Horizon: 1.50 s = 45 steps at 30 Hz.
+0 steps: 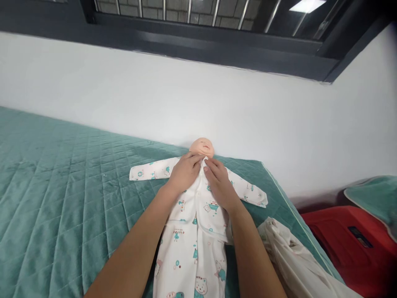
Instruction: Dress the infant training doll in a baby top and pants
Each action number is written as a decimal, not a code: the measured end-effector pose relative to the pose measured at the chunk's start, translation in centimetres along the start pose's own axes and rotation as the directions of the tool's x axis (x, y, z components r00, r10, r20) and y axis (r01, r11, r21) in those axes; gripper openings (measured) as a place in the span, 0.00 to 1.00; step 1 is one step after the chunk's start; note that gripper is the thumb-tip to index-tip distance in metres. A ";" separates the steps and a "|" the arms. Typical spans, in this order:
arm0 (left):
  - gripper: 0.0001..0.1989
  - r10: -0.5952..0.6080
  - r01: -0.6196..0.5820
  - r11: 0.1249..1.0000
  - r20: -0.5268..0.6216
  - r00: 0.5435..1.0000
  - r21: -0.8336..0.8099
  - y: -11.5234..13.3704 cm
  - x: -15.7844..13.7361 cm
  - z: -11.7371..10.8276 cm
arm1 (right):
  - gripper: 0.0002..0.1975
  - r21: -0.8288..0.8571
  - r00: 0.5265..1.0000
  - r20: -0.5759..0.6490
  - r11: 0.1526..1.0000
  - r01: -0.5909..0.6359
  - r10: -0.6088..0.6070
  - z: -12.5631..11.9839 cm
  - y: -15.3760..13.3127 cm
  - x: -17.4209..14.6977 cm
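Observation:
A baby doll lies on its back, its head close to the wall. It is dressed in a white baby jacket printed with green and pink figures, sleeves spread to both sides, and matching trousers. At the jacket's neckline, just under the doll's chin, my left hand and my right hand meet from either side. Fingers of both hands are closed on the collar edges at the front opening. Beneath the fingertips, the fastening itself is hidden.
A green quilted cover spreads under the doll up to the white wall. Right of my forearm lies a crumpled cream cloth. Beyond the bed's right edge stands a red plastic object with green fabric over it. A barred window is above.

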<state>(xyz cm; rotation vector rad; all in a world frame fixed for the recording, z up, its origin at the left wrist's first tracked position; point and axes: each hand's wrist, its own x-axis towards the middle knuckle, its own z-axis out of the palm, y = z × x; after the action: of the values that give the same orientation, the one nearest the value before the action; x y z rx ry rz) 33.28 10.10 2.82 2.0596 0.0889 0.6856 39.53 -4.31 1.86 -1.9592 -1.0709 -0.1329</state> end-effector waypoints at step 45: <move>0.15 -0.076 0.070 0.898 -0.004 0.997 0.435 1.1 -1.2 0.2 | 0.20 -0.077 0.956 -0.086 0.955 -0.287 0.281 0.2 -2.0 0.0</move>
<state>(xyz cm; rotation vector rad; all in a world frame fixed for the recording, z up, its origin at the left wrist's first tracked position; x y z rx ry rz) 32.19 8.97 3.07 2.4736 0.3383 0.6474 38.06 -3.68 3.05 -2.1487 -0.7353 -0.0960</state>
